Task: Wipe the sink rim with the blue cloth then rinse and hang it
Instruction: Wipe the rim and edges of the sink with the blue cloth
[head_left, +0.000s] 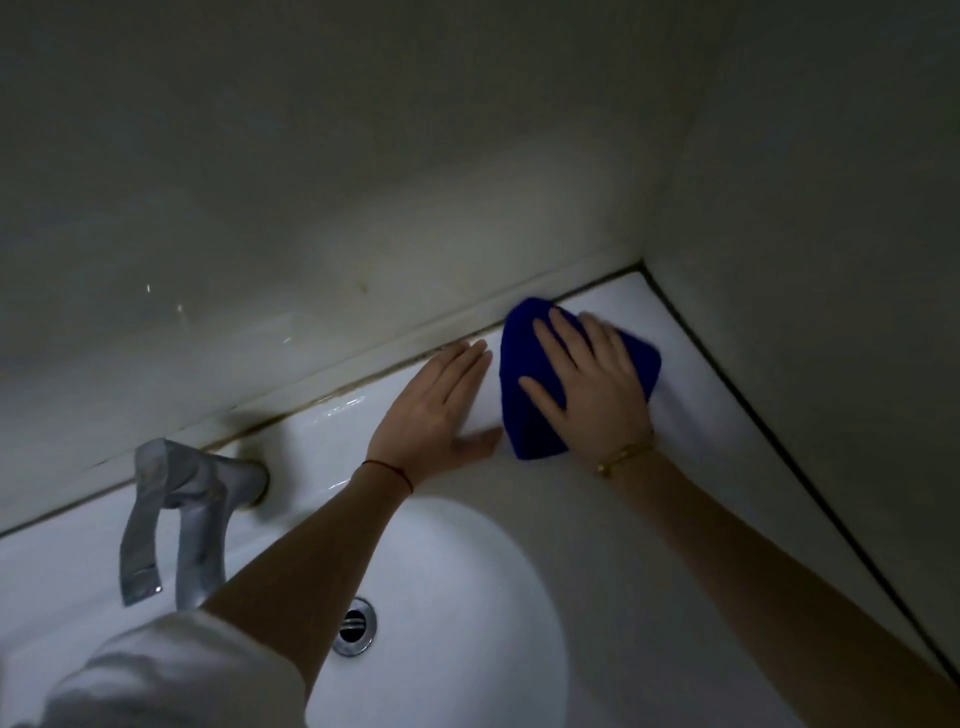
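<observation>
Blue cloth (527, 410) bunched on back sink rim (691, 400). My right hand (592, 384) presses it, fingers flat; left hand (436, 410) flat beside, touching rim.

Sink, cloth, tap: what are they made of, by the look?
Sink: glossy white, likely glazed ceramic; wet highlights on the rim. It could be acrylic.
Cloth: deep blue, soft, matte and folded, probably microfibre; it bunches under the right hand.
Tap: silvery metal, likely chrome-plated, with blurred reflections. The drain ring looks the same.
</observation>
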